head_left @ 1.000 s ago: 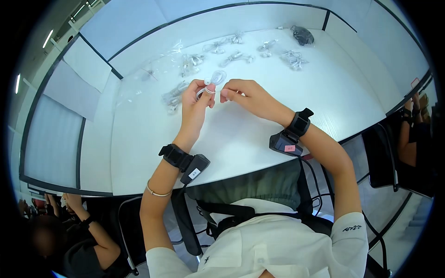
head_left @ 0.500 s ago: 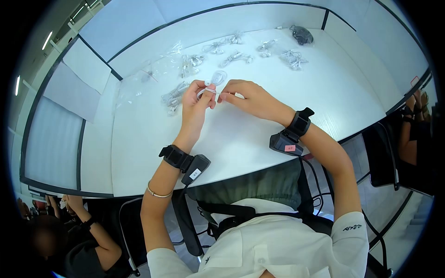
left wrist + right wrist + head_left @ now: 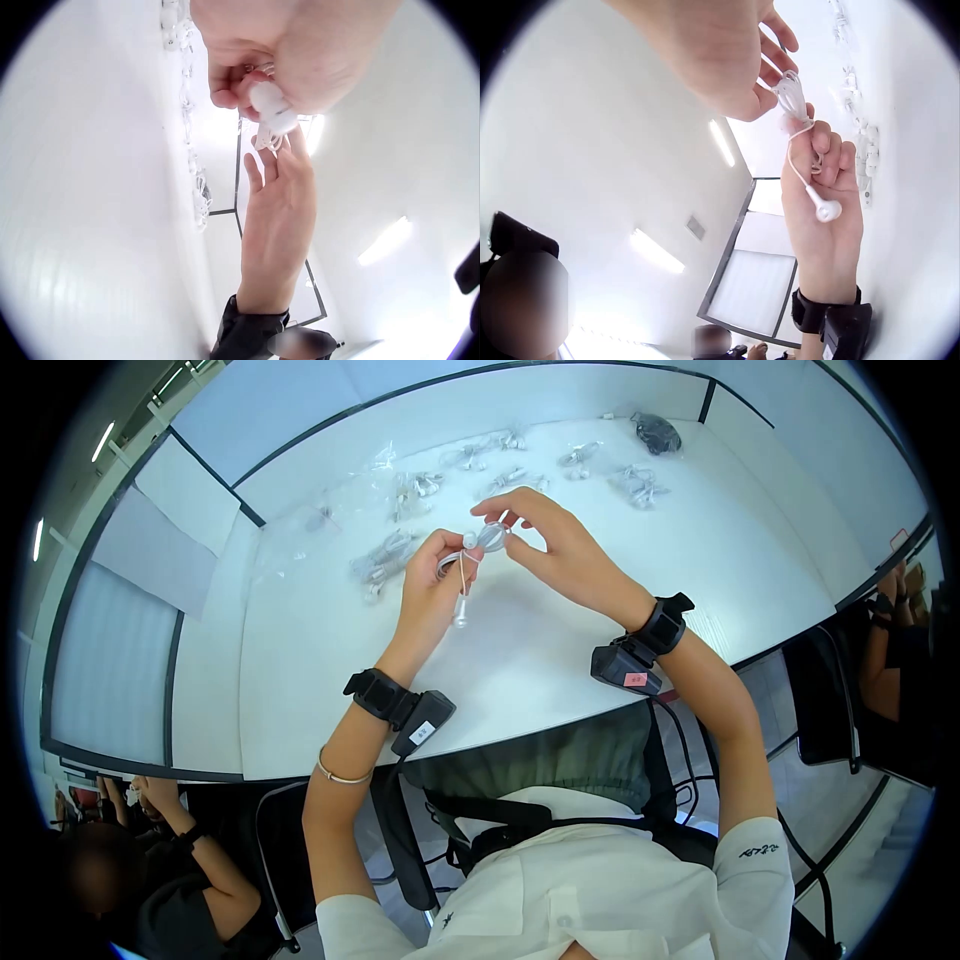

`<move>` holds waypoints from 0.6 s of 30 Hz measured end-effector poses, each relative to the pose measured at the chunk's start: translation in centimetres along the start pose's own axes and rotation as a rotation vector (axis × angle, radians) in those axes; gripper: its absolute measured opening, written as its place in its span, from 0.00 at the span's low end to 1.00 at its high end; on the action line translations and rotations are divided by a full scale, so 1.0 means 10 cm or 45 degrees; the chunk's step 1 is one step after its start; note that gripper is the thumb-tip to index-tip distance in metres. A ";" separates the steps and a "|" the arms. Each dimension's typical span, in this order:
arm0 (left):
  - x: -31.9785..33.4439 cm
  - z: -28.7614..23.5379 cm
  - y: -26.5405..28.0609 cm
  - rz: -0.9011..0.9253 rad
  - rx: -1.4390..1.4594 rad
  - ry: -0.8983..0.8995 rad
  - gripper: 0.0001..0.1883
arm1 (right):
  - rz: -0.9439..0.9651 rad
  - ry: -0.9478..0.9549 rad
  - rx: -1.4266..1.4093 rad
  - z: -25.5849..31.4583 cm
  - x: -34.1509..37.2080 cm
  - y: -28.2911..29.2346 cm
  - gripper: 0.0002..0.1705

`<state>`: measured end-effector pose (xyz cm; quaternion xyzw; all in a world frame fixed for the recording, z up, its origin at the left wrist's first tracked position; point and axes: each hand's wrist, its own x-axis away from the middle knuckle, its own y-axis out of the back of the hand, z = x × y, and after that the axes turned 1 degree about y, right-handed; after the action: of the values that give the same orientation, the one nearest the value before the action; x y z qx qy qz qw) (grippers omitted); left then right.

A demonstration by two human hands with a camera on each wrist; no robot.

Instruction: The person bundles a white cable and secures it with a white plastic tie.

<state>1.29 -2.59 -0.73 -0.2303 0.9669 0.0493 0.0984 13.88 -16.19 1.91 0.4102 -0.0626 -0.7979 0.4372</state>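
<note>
Apparently mid-wrap, my left hand (image 3: pixel 430 582) pinches a coiled white earphone cable (image 3: pixel 491 538); my loosely open right hand (image 3: pixel 572 556) beside it needs the end.

Head view high, facing down over desk (image 3: pixel 520 670); 2 wrist views close, both sharing left hand (image 3: pixel 437 578), right hand (image 3: pixel 568 555).

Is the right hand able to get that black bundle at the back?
Probably, with a stretch: the right hand is at the coiled cord, but only low white cables lie near the way to the black bundle.
</note>
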 end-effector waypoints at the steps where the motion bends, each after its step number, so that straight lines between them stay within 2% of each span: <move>1: 0.00 0.01 0.00 0.004 0.012 -0.016 0.09 | 0.013 0.046 0.101 0.01 0.01 -0.01 0.16; 3: 0.00 0.01 0.00 0.012 0.013 -0.043 0.09 | 0.037 0.142 0.307 0.03 0.01 -0.03 0.16; 6: 0.00 0.01 -0.01 0.023 -0.022 -0.072 0.08 | 0.026 0.151 0.370 0.06 0.00 -0.02 0.13; 9: 0.01 -0.02 -0.02 0.042 -0.059 -0.096 0.07 | -0.053 0.213 0.275 -0.04 0.00 -0.07 0.12; 15: 0.02 -0.05 0.01 0.092 -0.121 -0.056 0.09 | -0.011 0.062 -0.062 -0.01 -0.02 -0.07 0.12; 18: 0.04 -0.08 0.00 0.097 -0.144 -0.065 0.10 | 0.068 -0.067 -0.119 0.02 -0.02 -0.03 0.12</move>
<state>0.79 -2.83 -0.04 -0.1973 0.9677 0.1134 0.1081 13.59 -15.87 1.98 0.3665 -0.0477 -0.7984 0.4753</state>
